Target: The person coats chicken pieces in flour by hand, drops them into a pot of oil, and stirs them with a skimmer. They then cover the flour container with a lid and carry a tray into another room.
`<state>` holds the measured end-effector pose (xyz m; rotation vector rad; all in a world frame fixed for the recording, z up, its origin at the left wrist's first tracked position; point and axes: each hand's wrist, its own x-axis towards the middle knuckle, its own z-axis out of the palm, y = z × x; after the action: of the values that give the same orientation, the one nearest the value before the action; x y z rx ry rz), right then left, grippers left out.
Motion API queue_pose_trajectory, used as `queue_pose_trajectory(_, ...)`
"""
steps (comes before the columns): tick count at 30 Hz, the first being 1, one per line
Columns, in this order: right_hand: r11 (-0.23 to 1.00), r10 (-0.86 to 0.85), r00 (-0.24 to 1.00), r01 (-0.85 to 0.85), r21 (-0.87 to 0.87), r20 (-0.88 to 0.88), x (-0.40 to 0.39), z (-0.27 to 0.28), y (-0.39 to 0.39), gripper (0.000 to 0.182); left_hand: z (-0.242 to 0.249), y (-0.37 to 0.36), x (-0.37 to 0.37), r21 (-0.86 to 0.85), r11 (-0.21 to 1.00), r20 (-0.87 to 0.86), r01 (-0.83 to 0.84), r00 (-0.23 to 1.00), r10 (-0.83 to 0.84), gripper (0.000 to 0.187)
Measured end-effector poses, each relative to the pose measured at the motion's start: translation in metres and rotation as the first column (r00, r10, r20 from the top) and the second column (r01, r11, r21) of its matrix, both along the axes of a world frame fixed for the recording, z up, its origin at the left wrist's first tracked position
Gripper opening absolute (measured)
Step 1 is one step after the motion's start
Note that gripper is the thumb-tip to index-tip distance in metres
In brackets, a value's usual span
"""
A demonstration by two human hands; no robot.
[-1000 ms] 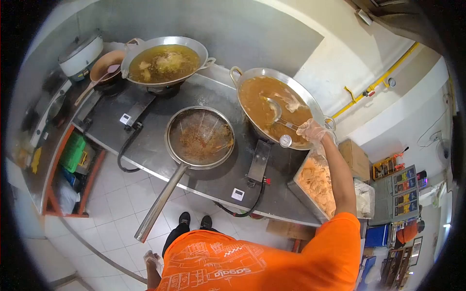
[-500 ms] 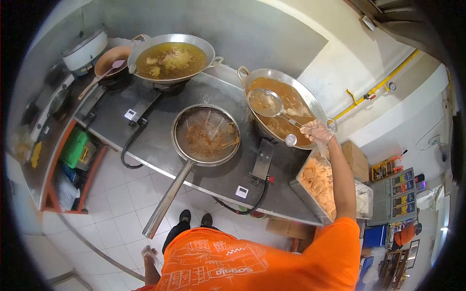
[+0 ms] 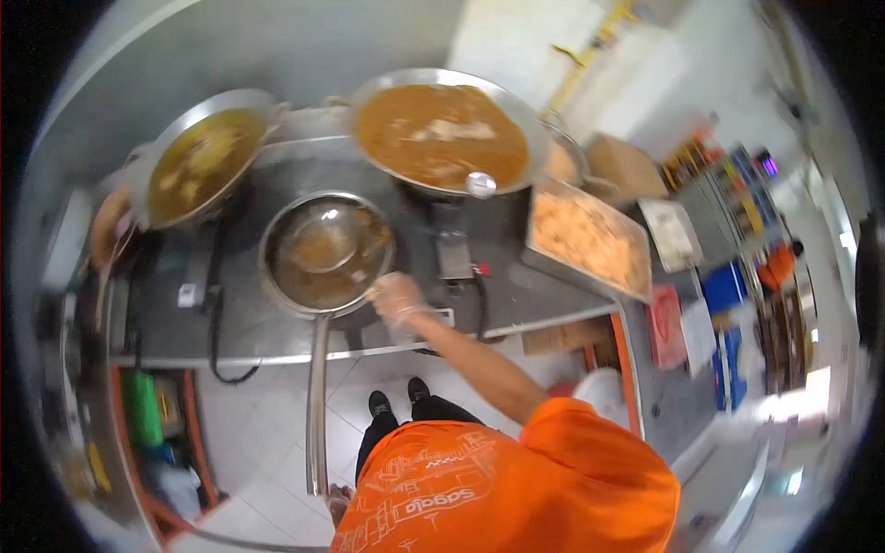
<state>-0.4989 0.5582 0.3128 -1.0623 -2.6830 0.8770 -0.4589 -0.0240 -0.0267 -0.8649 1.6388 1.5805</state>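
My right hand (image 3: pixel 396 297), in a clear plastic glove, is closed round the handle of a small round skimmer (image 3: pixel 324 243). The skimmer's bowl is over a large long-handled strainer (image 3: pixel 277 286), which has brown crumbs in its mesh and rests on the metal counter. Low in the view, my left hand (image 3: pixel 339 498) hangs beside the end of the strainer's handle, its fingers mostly hidden. Behind the right hand stands a wok (image 3: pixel 530 158) of brown oil with pale pieces frying and a round thermometer (image 3: pixel 480 185) at its near rim.
Another wok (image 3: pixel 189 118) of yellower oil, with food frying in it, stands at the left. A metal tray (image 3: pixel 581 276) of orange breading sits on the right, near a cardboard box (image 3: pixel 619 170). Hoses run along the counter's front edge (image 3: pixel 249 361).
My right hand has carried the skimmer from the brown-oil wok left and towards me, over the large strainer. My view has turned to the right. My left hand now appears near the strainer handle's end.
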Motion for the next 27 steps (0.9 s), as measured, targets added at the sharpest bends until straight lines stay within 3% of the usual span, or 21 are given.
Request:
queue_pose_trajectory(1, 0.989, -0.136, 0.991, 0.137, 0.053, -0.016, -0.008, -0.021, -0.010, 0.034, -0.002, 0.012, -0.006, 0.000, 1.000, 0.010, 0.022, 1.000, -0.022, 0.024)
queue_pose_trajectory(3, 0.980, -0.198, 0.980, 0.198, -0.024, -0.010, 0.009, 0.017, -0.022, 0.035, 0.009, 0.009, -0.015, -0.012, 1.000, 0.035, 0.019, 0.999, -0.018, 0.024)
queue_pose_trajectory(5, 0.949, -0.195, 0.974, 0.217, 0.229, -0.119, 0.031, 0.052, -0.017, 0.029, 0.017, 0.009, -0.011, -0.025, 1.000, 0.049, -0.019, 0.999, 0.020, 0.024)
queue_pose_trajectory(7, 0.952, -0.273, 0.961, 0.277, 0.129, -0.052, 0.072, 0.092, 0.013, 0.035, 0.033, 0.012, -0.011, -0.033, 0.998, 0.061, -0.058, 0.996, 0.059, 0.025)
queue_pose_trajectory(9, 0.955, -0.266, 0.964, 0.262, 0.142, 0.015, 0.132, 0.127, 0.056, 0.032, 0.045, 0.024, -0.015, -0.036, 0.994, 0.074, -0.101, 0.992, 0.103, 0.025)
queue_pose_trajectory(11, 0.884, -0.411, 0.911, 0.388, 0.261, 0.040, 0.197, 0.113, 0.112, 0.032, 0.047, 0.046, -0.011, -0.042, 0.993, 0.083, -0.114, 0.990, 0.117, 0.025)
queue_pose_trajectory(13, 0.742, -0.574, 0.807, 0.441, 0.504, 0.138, 0.275, 0.082, 0.176, 0.037, 0.033, 0.053, 0.002, -0.190, 0.980, 0.075, -0.055, 0.995, 0.070, 0.028)
queue_pose_trajectory(14, 0.828, -0.461, 0.814, 0.251, 0.502, 0.352, 0.347, 0.016, 0.248, 0.041, 0.030, 0.057, 0.007, -0.177, 0.984, 0.137, -0.031, 0.989, 0.055, 0.029)
queue_pose_trajectory(16, 0.696, -0.708, 0.645, 0.568, 0.440, 0.287, 0.405, 0.013, 0.307, 0.043, 0.036, 0.088, 0.027, -0.170, 0.985, 0.123, 0.014, 0.992, 0.007, 0.029)
queue_pose_trajectory(17, 0.700, -0.705, 0.644, 0.566, 0.436, 0.298, 0.428, 0.009, 0.335, 0.043, 0.047, 0.104, 0.042, -0.160, 0.986, 0.109, 0.054, 0.993, -0.037, 0.029)
queue_pose_trajectory(19, 0.827, -0.524, 0.695, 0.279, 0.487, 0.492, 0.472, -0.007, 0.388, 0.044, 0.074, 0.129, 0.071, -0.156, 0.978, 0.078, 0.136, 0.989, -0.125, 0.029)
queue_pose_trajectory(20, 0.870, -0.338, 0.848, 0.117, 0.478, 0.409, 0.488, -0.021, 0.412, 0.044, 0.084, 0.140, 0.087, -0.157, 0.972, 0.061, 0.174, 0.984, -0.166, 0.029)
queue_pose_trajectory(21, 0.879, -0.329, 0.849, 0.114, 0.463, 0.414, 0.499, -0.037, 0.436, 0.044, 0.090, 0.155, 0.103, -0.156, 0.965, 0.044, 0.211, 0.977, -0.207, 0.029)
queue_pose_trajectory(22, 0.925, -0.211, 0.826, -0.005, 0.381, 0.523, 0.505, -0.055, 0.461, 0.041, 0.082, 0.184, 0.117, -0.170, 0.964, 0.047, 0.206, 0.979, -0.200, 0.029)
queue_pose_trajectory(23, 0.954, -0.080, 0.781, -0.120, 0.274, 0.619, 0.507, -0.066, 0.475, 0.039, 0.060, 0.199, 0.130, -0.249, 0.963, 0.070, 0.103, 0.994, -0.088, 0.030)
queue_pose_trajectory(24, 0.964, -0.058, 0.777, -0.121, 0.239, 0.626, 0.513, -0.071, 0.485, 0.039, 0.062, 0.198, 0.144, -0.341, 0.940, 0.084, 0.009, 0.996, 0.021, 0.031)
queue_pose_trajectory(25, 0.991, -0.043, 0.793, -0.045, 0.128, 0.607, 0.515, -0.064, 0.496, 0.036, 0.084, 0.216, 0.161, -0.154, 0.988, 0.029, -0.011, 0.999, 0.015, 0.032)
queue_pose_trajectory(27, 1.000, -0.030, 0.809, 0.018, 0.026, 0.587, 0.524, -0.040, 0.523, 0.034, 0.116, 0.281, 0.170, -0.257, 0.966, 0.091, 0.014, 0.996, 0.010, 0.028)
